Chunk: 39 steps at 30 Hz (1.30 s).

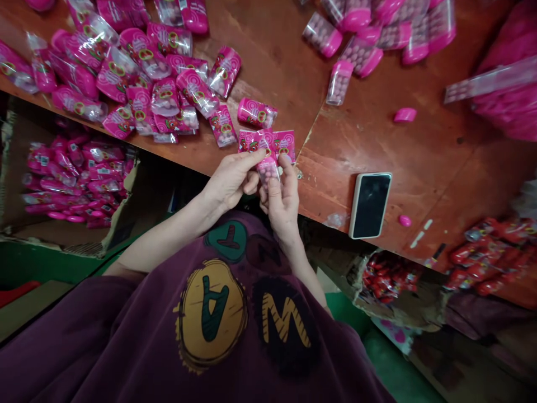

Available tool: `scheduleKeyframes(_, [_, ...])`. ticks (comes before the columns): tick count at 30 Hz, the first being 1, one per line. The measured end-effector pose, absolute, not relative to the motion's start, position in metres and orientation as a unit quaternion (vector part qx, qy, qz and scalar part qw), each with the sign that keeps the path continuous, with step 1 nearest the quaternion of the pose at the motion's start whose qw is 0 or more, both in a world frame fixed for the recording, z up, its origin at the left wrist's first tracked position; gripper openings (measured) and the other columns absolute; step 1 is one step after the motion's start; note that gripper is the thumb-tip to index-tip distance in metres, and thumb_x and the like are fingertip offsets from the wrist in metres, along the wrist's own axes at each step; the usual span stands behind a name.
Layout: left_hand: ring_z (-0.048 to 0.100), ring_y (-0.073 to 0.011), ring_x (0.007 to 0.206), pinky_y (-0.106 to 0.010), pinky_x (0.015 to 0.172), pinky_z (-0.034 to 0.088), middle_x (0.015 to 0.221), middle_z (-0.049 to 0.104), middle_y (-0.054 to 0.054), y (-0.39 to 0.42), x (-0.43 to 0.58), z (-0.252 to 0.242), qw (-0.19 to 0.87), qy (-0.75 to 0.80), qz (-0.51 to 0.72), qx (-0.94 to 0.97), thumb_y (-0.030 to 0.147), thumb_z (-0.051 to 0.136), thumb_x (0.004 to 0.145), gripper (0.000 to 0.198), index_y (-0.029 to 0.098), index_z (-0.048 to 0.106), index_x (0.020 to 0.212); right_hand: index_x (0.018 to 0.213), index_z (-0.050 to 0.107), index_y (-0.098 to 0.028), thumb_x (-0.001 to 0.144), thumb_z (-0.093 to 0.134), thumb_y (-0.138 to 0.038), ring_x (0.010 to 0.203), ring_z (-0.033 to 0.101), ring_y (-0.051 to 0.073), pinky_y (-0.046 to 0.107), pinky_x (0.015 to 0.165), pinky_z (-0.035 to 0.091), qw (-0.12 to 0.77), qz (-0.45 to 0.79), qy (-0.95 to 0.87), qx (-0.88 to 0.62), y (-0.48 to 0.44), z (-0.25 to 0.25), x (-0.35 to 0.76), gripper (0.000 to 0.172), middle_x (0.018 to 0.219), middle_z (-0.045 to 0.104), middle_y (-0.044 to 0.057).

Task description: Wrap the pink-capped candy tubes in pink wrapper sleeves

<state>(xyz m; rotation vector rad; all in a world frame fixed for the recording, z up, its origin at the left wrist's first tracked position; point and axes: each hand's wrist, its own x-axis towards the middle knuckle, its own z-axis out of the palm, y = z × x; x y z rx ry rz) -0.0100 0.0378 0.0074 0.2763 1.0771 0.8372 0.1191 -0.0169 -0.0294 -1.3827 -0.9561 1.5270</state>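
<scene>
Dozens of wrapped pink packs already fill the carton [17,168] under the bench's left end, and more lie in a heap [138,78] on the bench [272,67] above it. We judge these to be the finished share.

At the bench edge, in the middle, we hold one pack [268,165] between both hands, its printed pink sleeve only partly on. The left hand [232,179] has thumb and forefinger pinched on the upper edge. The right hand [283,198] has its fingers closed on the lower part, so both are clamped on the same pack.

Below the hands our purple shirt [126,347] bears the letters T, A and M on round patches, seen upside down.

A dark phone [370,204] lies face up to the right. Beyond it at the far edge lie bare tubes [361,39] of pink balls with pink ends and no sleeve, which we judge to be what is left. A loose cap [405,115] lies apart from them. Red packs [490,257] sit at the far right.

The sleeves show a swirl, a green ring and a red figure. Their writing is too small to read.
</scene>
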Motion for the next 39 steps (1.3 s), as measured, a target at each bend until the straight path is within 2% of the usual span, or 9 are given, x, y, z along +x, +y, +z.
scheduleKeyframes(6, [0.036,-0.003,0.032,-0.021,0.039,0.023,0.045,0.045,0.007,0.04,-0.007,0.004,0.721,0.554,0.396,0.132,0.039,0.069,0.099,0.045,0.021,0.047,0.064,0.16,0.04,-0.046,0.104,0.05,-0.065,0.059,0.058,0.013,0.025,0.044,0.049,0.381,0.652,-0.379,-0.534,-0.02,-0.026,0.124,0.06,0.084,0.059,-0.002])
scheduleKeyframes(10, [0.032,-0.0022,0.031,-0.022,0.038,0.018,0.044,0.042,0.009,0.04,-0.007,0.001,0.707,0.57,0.391,0.146,0.042,0.074,0.097,0.046,0.021,0.048,0.065,0.163,0.037,-0.044,0.103,0.054,-0.066,0.056,0.055,0.012,0.022,0.042,0.041,0.382,0.667,-0.377,-0.517,-0.02,-0.031,0.13,0.067,0.075,0.052,-0.004])
scheduleKeyframes(13, [0.03,-0.0023,0.031,-0.023,0.038,0.018,0.043,0.039,0.009,0.04,-0.007,0.002,0.711,0.568,0.389,0.142,0.047,0.073,0.098,0.046,0.02,0.051,0.068,0.163,0.038,-0.045,0.103,0.052,-0.068,0.059,0.058,0.013,0.025,0.044,0.046,0.378,0.662,-0.386,-0.519,-0.02,-0.033,0.129,0.066,0.078,0.054,-0.003])
scheduleKeyframes(19, [0.03,-0.0015,0.032,-0.021,0.037,0.02,0.049,0.05,0.007,0.035,-0.008,0.008,0.768,0.507,0.371,0.128,0.06,0.069,0.098,0.048,0.019,0.058,0.076,0.159,0.04,-0.046,0.104,0.052,-0.065,0.075,0.069,0.016,0.032,0.058,0.061,0.403,0.61,-0.4,-0.553,-0.021,-0.033,0.122,0.059,0.101,0.066,0.002])
scheduleKeyframes(27, [0.027,-0.0015,0.035,-0.018,0.042,0.025,0.041,0.036,0.01,0.027,-0.005,0.0,0.8,0.448,0.388,0.092,0.041,0.072,0.101,0.039,0.017,0.06,0.073,0.159,0.031,-0.044,0.102,0.057,-0.064,0.116,0.073,0.022,0.039,0.085,0.068,0.426,0.573,-0.414,-0.565,-0.021,-0.037,0.118,0.066,0.142,0.064,0.007])
scheduleKeyframes(31, [0.023,-0.001,0.034,-0.018,0.041,0.02,0.042,0.038,0.01,0.024,-0.003,-0.005,0.802,0.411,0.426,0.08,0.037,0.069,0.102,0.035,0.016,0.061,0.075,0.157,0.033,-0.044,0.101,0.059,-0.063,0.08,0.071,0.016,0.029,0.058,0.061,0.43,0.596,-0.391,-0.554,-0.02,-0.03,0.118,0.065,0.11,0.07,0.003])
scheduleKeyframes(34, [0.02,-0.0007,0.032,-0.018,0.039,0.018,0.042,0.037,0.011,0.021,-0.004,-0.006,0.802,0.409,0.426,0.093,0.04,0.072,0.1,0.036,0.017,0.061,0.076,0.153,0.037,-0.047,0.103,0.056,-0.064,0.048,0.046,0.009,0.022,0.039,0.04,0.437,0.633,-0.354,-0.532,-0.019,-0.025,0.116,0.057,0.08,0.057,-0.006])
scheduleKeyframes(37, [0.021,-0.0017,0.032,-0.018,0.039,0.02,0.039,0.035,0.012,0.018,-0.003,-0.004,0.803,0.418,0.412,0.109,0.046,0.074,0.099,0.037,0.016,0.063,0.078,0.15,0.042,-0.047,0.104,0.056,-0.06,0.044,0.035,0.007,0.021,0.038,0.036,0.464,0.628,-0.331,-0.53,-0.019,-0.026,0.112,0.051,0.078,0.052,-0.007])
scheduleKeyframes(39, [0.026,-0.002,0.033,-0.018,0.04,0.022,0.039,0.037,0.011,0.016,-0.001,-0.003,0.796,0.43,0.409,0.116,0.043,0.078,0.096,0.037,0.016,0.063,0.076,0.149,0.046,-0.044,0.103,0.059,-0.059,0.055,0.049,0.008,0.024,0.047,0.047,0.48,0.583,-0.361,-0.547,-0.019,-0.028,0.11,0.05,0.093,0.061,-0.003])
